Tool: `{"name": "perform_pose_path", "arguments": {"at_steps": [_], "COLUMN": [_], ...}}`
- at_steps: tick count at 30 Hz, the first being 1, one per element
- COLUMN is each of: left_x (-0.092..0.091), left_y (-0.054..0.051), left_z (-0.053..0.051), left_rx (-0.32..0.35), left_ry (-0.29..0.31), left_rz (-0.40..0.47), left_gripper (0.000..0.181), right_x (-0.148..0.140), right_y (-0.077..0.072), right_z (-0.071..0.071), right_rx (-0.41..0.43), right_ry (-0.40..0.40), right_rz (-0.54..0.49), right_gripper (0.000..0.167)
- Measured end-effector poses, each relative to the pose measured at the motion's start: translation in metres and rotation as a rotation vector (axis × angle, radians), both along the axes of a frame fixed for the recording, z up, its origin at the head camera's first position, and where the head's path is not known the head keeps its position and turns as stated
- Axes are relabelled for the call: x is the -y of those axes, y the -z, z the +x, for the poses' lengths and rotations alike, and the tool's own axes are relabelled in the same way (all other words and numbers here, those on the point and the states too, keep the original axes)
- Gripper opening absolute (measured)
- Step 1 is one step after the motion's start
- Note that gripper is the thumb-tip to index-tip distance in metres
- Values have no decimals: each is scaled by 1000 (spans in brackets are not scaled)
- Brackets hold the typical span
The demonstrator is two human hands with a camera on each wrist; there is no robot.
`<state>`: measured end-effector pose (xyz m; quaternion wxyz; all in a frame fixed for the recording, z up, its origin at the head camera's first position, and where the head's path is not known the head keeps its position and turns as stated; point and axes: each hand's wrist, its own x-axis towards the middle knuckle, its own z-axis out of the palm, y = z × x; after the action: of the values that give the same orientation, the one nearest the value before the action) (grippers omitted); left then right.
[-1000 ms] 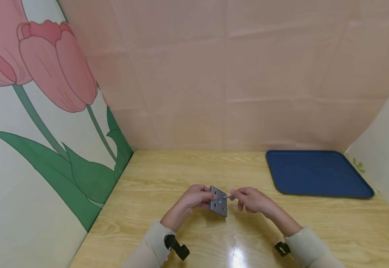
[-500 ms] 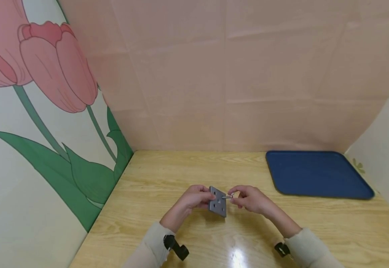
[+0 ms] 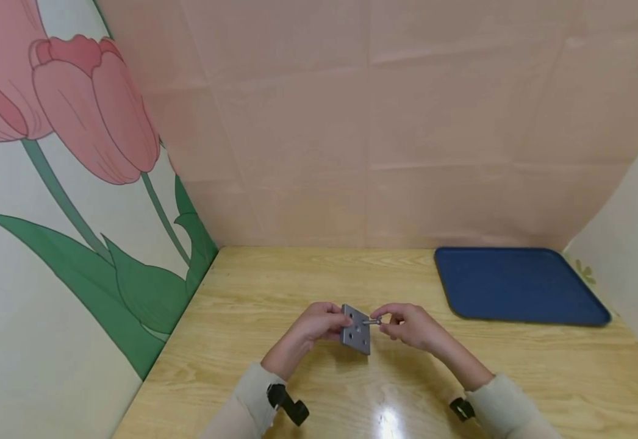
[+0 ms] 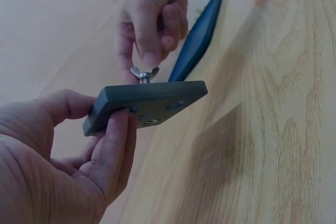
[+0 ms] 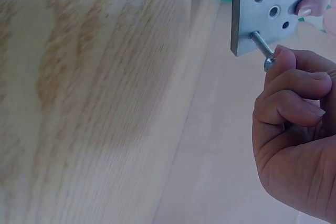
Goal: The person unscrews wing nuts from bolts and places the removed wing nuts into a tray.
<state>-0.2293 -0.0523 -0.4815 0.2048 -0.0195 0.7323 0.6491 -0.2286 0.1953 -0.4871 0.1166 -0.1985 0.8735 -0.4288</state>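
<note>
A square grey metal plate (image 3: pixel 358 339) with several round holes is held up over the table by my left hand (image 3: pixel 320 323). Thumb and fingers grip it on opposite faces near one edge. From one corner hole a silvery wing screw (image 5: pixel 261 44) sticks out, its shank partly in the plate. Its two small wings (image 4: pixel 145 74) show in the left wrist view. My right hand (image 3: pixel 413 328) has thumb and index finger on either side of the wings, the other fingers curled toward the palm. How deep the screw sits is not visible.
A dark blue tray (image 3: pixel 519 285) lies at the back right of the wooden table (image 3: pixel 275 274). A pinkish cloth (image 3: pixel 297 201) hangs behind it. The left wall (image 3: pixel 17 317) carries painted tulips.
My right index finger and thumb have shifted from a close pinch to a wider hold around the screw's wings. The left hand and plate have hardly moved.
</note>
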Motion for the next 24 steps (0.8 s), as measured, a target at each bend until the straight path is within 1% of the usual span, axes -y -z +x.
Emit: {"name": "perform_pose_path", "arguments": {"at_steps": [4,8,11,14,17,21,24], "left_x": [0,0,1,1,1,1,1], "left_y": [0,0,0,0,1,1,1], "left_z": [0,1,2,3,3,2,2], "left_rx": [-5,-8,-3,-1,-4,-5,-2], "left_ry": [2,-3,-4,-5,-5,-5,-7], "left_rz": [1,-5,-9,-9,-12,-13,-7], "left_gripper": [22,22,23,24,24,24,24], "right_x": [1,3,3,3,3,4,3], "right_y": [-1,-3,-4,-4,-4,-3,-2], "right_z": [0,2,3,4,4,3,3], "right_rx": [23,78,131,177,214,245,261], "right_ry": [38,98,127,141,146,145,147], "right_rz": [-12,-35,-40,-41,-49,-58,-62], "right_gripper": [25,40,49,53,53,54,58]}}
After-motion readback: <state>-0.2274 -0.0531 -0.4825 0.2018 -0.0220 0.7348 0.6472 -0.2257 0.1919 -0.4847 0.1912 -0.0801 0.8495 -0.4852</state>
